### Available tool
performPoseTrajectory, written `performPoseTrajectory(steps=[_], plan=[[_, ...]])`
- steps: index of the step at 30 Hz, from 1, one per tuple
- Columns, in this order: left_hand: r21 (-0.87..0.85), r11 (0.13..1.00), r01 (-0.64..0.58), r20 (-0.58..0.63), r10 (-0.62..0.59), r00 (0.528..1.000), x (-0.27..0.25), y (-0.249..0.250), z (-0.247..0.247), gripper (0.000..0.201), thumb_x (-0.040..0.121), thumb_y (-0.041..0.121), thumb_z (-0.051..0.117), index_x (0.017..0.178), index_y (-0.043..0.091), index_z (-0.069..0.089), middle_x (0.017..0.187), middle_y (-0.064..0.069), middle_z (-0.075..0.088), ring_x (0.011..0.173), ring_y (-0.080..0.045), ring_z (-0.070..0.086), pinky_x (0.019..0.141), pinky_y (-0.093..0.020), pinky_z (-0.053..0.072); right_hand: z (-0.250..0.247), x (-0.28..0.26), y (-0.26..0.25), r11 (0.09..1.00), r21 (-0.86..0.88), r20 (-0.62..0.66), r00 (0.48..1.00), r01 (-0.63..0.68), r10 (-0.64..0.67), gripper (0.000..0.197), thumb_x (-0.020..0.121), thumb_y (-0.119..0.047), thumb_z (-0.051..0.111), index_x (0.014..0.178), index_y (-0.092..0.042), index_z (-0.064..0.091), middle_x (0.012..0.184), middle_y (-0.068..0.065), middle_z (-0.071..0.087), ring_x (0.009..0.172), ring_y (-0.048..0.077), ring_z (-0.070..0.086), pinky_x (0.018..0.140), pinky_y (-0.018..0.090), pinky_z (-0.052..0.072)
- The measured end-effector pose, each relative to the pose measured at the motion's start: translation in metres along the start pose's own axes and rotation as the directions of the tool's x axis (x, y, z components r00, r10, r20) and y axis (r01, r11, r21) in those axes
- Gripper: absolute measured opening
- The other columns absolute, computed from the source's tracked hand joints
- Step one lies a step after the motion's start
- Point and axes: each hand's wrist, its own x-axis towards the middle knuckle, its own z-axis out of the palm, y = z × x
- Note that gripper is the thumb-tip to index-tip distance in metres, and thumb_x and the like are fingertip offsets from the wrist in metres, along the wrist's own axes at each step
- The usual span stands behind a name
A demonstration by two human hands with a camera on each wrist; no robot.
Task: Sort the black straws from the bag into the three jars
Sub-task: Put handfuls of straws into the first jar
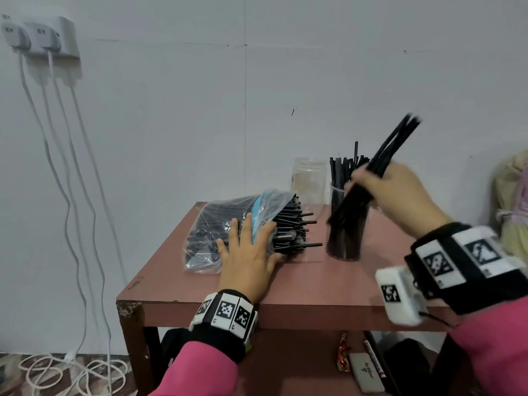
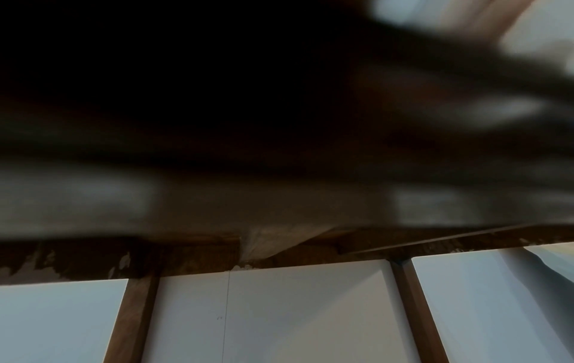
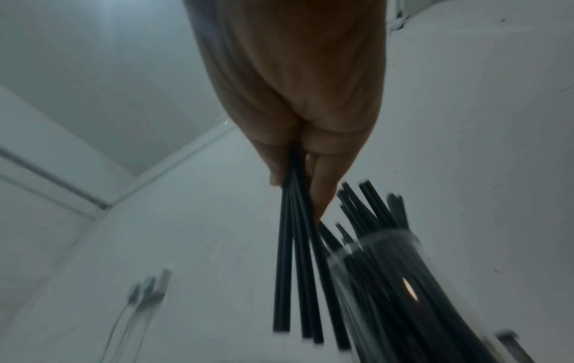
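A clear plastic bag [image 1: 217,224] full of black straws lies on the brown table [image 1: 314,281], its open end facing right with straw ends sticking out. My left hand [image 1: 248,250] lies flat on the bag with straight fingers. My right hand [image 1: 391,190] grips a small bunch of black straws [image 1: 383,158], tilted, above a clear jar [image 1: 347,227] packed with straws. An empty clear jar [image 1: 310,181] stands behind it. In the right wrist view the held straws [image 3: 295,258] hang from my fingers [image 3: 323,186] beside the filled jar [image 3: 391,282]. A third jar is not visible.
White cables [image 1: 71,195] hang from wall plugs [image 1: 40,35] at the left and coil on the floor. A shelf under the table holds a marker [image 1: 374,358], a wrapper and an eraser. A pale bundle [image 1: 511,201] sits at the right edge. The left wrist view is dark and blurred.
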Motion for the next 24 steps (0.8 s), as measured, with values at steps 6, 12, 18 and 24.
performPoseTrajectory(steps=[6,12,18,24], plan=[[0.008,1.0,-0.002,-0.007,0.002,1.0,0.002,-0.002,0.003,0.058,0.095,0.053,0.044,0.145,0.043,0.017,0.161,-0.002,0.0,0.147,-0.028,-0.009,0.115,-0.059,0.004,-0.03,0.045,-0.036,0.986,0.129,-0.312,0.948,0.108,-0.063,0.008,0.094,-0.02,0.055,0.086,-0.022,0.056,0.084,-0.002,0.069,0.085,0.016,0.07,0.083,0.038,0.058],[0.011,1.0,-0.004,-0.006,0.004,1.0,0.001,-0.001,0.002,0.057,0.095,0.053,0.044,0.145,0.043,0.017,0.161,-0.003,0.0,0.147,-0.028,-0.009,0.115,-0.059,0.004,-0.003,0.058,-0.014,0.986,-0.166,-0.201,0.979,-0.011,-0.023,0.025,0.095,-0.021,0.052,0.104,-0.001,0.064,0.095,0.009,0.072,0.092,0.021,0.064,0.07,0.023,0.045],[0.029,1.0,0.003,0.006,-0.003,1.0,0.001,-0.001,0.001,0.058,0.095,0.054,0.042,0.146,0.043,0.015,0.161,-0.003,-0.002,0.147,-0.028,-0.01,0.116,-0.059,0.005,0.01,0.057,-0.013,0.851,-0.523,-0.229,0.969,-0.045,-0.089,0.039,0.093,-0.04,0.052,0.105,-0.007,0.068,0.119,0.012,0.058,0.121,0.033,0.043,0.096,0.042,0.037],[0.027,1.0,0.003,0.008,-0.004,1.0,0.001,-0.002,0.002,0.058,0.095,0.054,0.042,0.145,0.043,0.015,0.161,-0.002,-0.002,0.147,-0.028,-0.01,0.116,-0.059,0.005,0.012,0.051,0.007,0.765,-0.628,-0.097,0.989,-0.145,0.108,0.041,0.089,-0.047,0.056,0.12,-0.02,0.062,0.157,0.007,0.021,0.148,0.026,-0.003,0.112,0.065,-0.005]])
